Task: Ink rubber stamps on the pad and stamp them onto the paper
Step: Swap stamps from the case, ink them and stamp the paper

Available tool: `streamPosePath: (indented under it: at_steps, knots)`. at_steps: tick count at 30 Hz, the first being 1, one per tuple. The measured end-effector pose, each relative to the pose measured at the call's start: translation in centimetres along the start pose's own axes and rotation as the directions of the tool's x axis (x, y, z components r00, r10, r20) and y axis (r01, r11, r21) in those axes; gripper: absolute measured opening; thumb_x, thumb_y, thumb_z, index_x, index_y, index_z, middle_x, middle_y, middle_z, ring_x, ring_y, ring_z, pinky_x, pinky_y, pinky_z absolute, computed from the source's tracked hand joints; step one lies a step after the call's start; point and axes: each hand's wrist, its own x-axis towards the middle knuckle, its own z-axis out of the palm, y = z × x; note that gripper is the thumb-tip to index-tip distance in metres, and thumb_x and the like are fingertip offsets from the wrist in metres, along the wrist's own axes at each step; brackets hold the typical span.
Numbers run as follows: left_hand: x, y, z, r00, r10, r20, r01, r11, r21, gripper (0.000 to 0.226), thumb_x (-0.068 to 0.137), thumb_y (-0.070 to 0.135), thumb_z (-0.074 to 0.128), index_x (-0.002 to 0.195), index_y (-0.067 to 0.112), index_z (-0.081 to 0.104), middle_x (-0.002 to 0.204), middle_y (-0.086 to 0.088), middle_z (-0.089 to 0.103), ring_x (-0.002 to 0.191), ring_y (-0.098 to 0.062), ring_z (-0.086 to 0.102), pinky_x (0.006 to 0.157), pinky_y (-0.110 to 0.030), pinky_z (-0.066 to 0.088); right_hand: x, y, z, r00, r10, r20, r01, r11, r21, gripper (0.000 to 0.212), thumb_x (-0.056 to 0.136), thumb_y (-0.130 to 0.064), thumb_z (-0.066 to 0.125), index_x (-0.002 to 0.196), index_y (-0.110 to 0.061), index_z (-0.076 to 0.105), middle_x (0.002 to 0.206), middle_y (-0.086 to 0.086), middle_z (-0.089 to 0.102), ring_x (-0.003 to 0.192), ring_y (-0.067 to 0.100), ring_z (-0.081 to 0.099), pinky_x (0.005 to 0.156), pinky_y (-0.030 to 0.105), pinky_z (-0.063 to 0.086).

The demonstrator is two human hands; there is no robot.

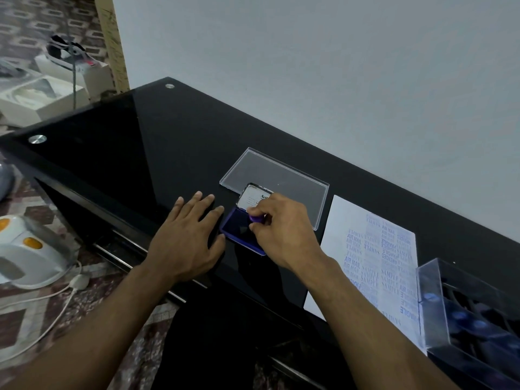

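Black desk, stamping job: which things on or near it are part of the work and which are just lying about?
In use: right hand pinching the purple stamp on the ink pad; left hand flat beside it; stamped paper; stamp case; clear lid.

Lying about: white kettle, white boxes, shoe on the floor.

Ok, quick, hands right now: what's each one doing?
Left hand: open, flat on the table beside the ink pad.
Right hand: pinching a purple stamp over the pad.
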Motion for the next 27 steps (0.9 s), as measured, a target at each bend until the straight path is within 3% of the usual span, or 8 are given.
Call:
streamPosePath:
  at_steps: [9,14,20,27]
  knots:
    - [0.10,-0.11,0.08,1.000,-0.004,-0.006,0.004,1.000,0.007,0.071,0.092,0.062,0.027,0.150,0.025,0.043,0.162,-0.005,0.033,0.154,-0.023,0.017,0.125,-0.050,0.013,0.62,-0.21,0.04,0.999,0.030,0.039,-0.029,1.000,-0.011,0.023,0.086,-0.013,0.070,0.108,-0.019,0.075,0.108,-0.004,0.065,0.098,0.010,0.059,0.091,0.021,0.049]
    - [0.17,-0.13,0.22,1.000,-0.005,-0.008,0.006,1.000,0.010,0.072,0.092,0.063,0.026,0.150,0.025,0.044,0.161,-0.006,0.034,0.154,-0.023,0.018,0.125,-0.050,0.013,0.56,-0.10,-0.30,0.998,0.026,0.052,-0.025,0.999,-0.024,0.018,0.080,-0.010,0.073,0.096,-0.018,0.077,0.091,-0.014,0.060,0.082,0.003,0.055,0.080,0.013,0.049]
    - [0.19,-0.05,0.17,1.000,-0.007,-0.014,0.007,1.000,0.009,0.071,0.091,0.063,0.028,0.148,0.024,0.045,0.160,-0.006,0.036,0.153,-0.024,0.020,0.125,-0.050,0.014,0.57,-0.08,0.17,0.997,0.066,0.035,-0.066,0.998,0.011,0.023,0.086,-0.015,0.072,0.108,-0.019,0.075,0.110,-0.005,0.066,0.098,0.009,0.061,0.091,0.025,0.052]
    - [0.17,0.04,0.06,1.000,-0.007,-0.014,0.007,1.000,0.008,0.073,0.091,0.063,0.025,0.149,0.025,0.044,0.161,-0.006,0.034,0.153,-0.023,0.019,0.125,-0.050,0.013,0.53,0.16,-0.39,0.997,0.058,0.052,-0.059,0.998,0.016,0.018,0.083,-0.016,0.076,0.101,-0.019,0.077,0.103,-0.009,0.067,0.088,0.002,0.054,0.085,0.015,0.046]
